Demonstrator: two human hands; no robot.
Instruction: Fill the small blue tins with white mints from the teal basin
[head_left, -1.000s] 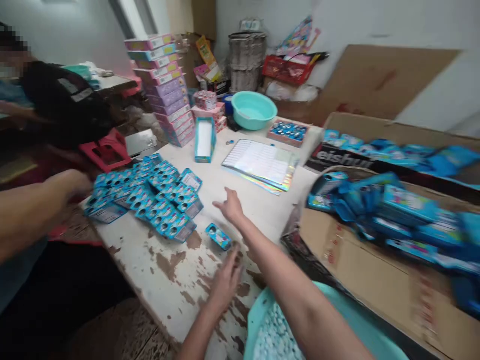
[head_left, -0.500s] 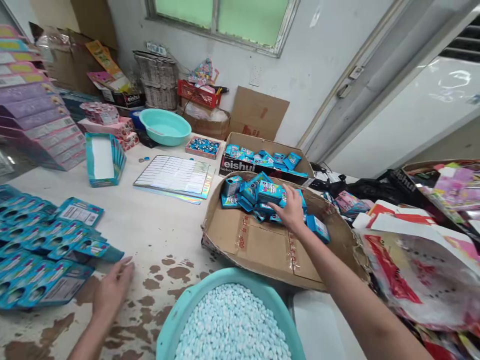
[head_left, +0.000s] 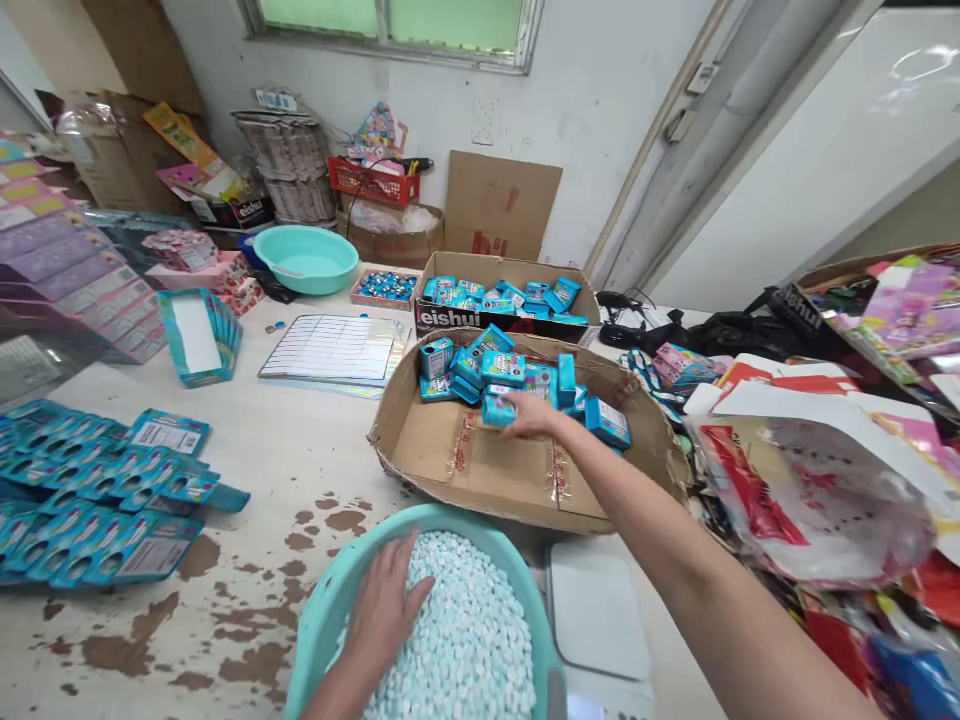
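My left hand [head_left: 382, 605] lies over the small pale blue and white tablets [head_left: 480, 610] in a turquoise basin [head_left: 556, 640], fingers outstretched and holding nothing. My right hand [head_left: 529, 415] reaches into a low cardboard tray [head_left: 420, 450], its fingers closed on a small blue box [head_left: 497, 409]. Behind that hand, several more blue boxes [head_left: 504, 368] lie jumbled along the tray's far side. The fingertips of my right hand are partly hidden by blur and angle.
Flattened blue cartons [head_left: 112, 480] with round holes are spread at the left. A printed sheet [head_left: 330, 348] lies mid-table. Behind the tray stands a carton [head_left: 510, 325] of blue boxes. A white flat lid-like object [head_left: 600, 610] sits right of the basin; packaging [head_left: 817, 490] heaps beyond.
My left hand has moved from the tabletop beside the blue cartons into the basin. My right hand has shifted toward the near side of the tray with a blue box. The view has turned slightly.
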